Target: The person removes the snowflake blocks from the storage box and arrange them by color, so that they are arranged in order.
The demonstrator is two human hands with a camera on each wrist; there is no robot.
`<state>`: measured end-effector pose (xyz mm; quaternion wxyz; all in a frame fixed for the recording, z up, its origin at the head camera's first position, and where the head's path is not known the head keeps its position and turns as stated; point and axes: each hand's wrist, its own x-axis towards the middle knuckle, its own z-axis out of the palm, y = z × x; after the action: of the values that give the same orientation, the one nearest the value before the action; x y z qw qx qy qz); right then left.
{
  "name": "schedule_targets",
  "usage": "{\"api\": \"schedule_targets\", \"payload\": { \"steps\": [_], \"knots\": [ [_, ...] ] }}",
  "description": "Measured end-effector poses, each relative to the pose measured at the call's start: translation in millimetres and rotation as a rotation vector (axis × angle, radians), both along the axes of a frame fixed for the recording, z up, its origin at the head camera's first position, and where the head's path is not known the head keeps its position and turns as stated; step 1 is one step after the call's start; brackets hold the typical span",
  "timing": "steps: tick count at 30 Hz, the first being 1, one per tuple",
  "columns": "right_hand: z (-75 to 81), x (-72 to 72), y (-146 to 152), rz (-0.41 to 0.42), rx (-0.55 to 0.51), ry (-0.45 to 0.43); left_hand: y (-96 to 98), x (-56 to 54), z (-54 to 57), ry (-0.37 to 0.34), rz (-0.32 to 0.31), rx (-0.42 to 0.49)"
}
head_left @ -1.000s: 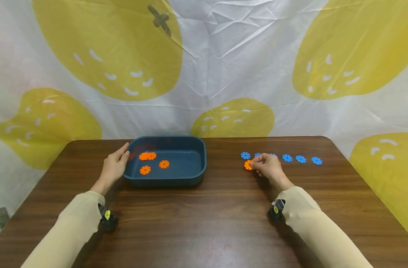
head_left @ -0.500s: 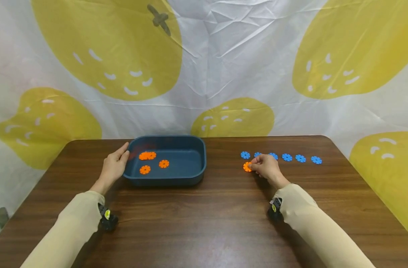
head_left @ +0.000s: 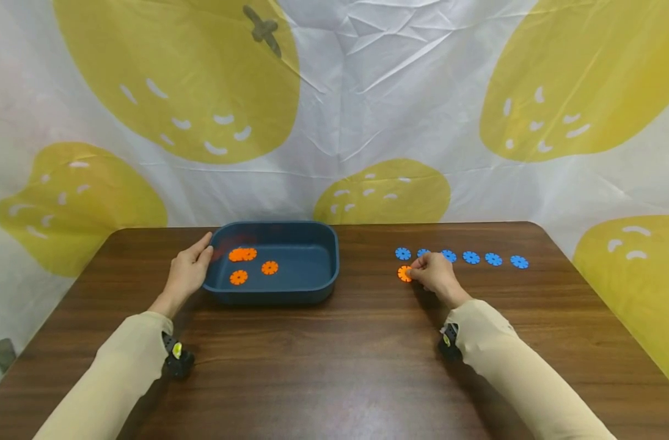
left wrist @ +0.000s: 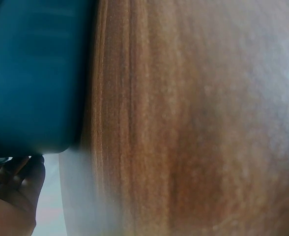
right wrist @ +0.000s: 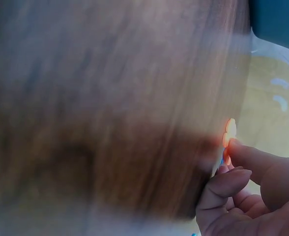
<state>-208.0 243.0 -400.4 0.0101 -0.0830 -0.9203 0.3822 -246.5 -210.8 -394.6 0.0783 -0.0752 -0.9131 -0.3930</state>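
Note:
In the head view my left hand (head_left: 187,272) holds the left end of a dark blue rectangular tray (head_left: 279,297) at its rim; in the left wrist view its fingers are partly hidden against the tray's end. Several orange notched snowflake discs (head_left: 269,267) lie inside, two of them overlapping. My right hand (head_left: 437,276) pinches another orange snowflake disc (head_left: 404,274) between thumb and fingers, low over the table. It shows nearly edge-on in the right wrist view. Just behind that hand runs a row of blue snowflake discs (head_left: 471,257), one partly covered by the fingers.
The brown wooden table (head_left: 334,366) ends at the back against a white cloth (head_left: 361,122) printed with large yellow fruit. The tray stands left of the blue row, near the back edge. A dark device (head_left: 177,360) is strapped to each wrist.
My right hand has moved slightly toward me and left with the orange snowflake disc, uncovering more of the blue row. The left hand and tray have stayed in place.

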Motion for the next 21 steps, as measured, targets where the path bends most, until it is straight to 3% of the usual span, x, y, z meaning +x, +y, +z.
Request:
{"api": "schedule_targets", "payload": {
  "steps": [12,21],
  "knots": [
    [2.0,-1.6,-1.0,0.008,0.036,-0.003,-1.1,0.6,-0.5,-0.011,0.0,0.014],
    [2.1,1.2,-2.2,0.007,-0.051,0.024,-0.9,-1.0,-1.6,0.017,0.014,0.002]
  ]
}}
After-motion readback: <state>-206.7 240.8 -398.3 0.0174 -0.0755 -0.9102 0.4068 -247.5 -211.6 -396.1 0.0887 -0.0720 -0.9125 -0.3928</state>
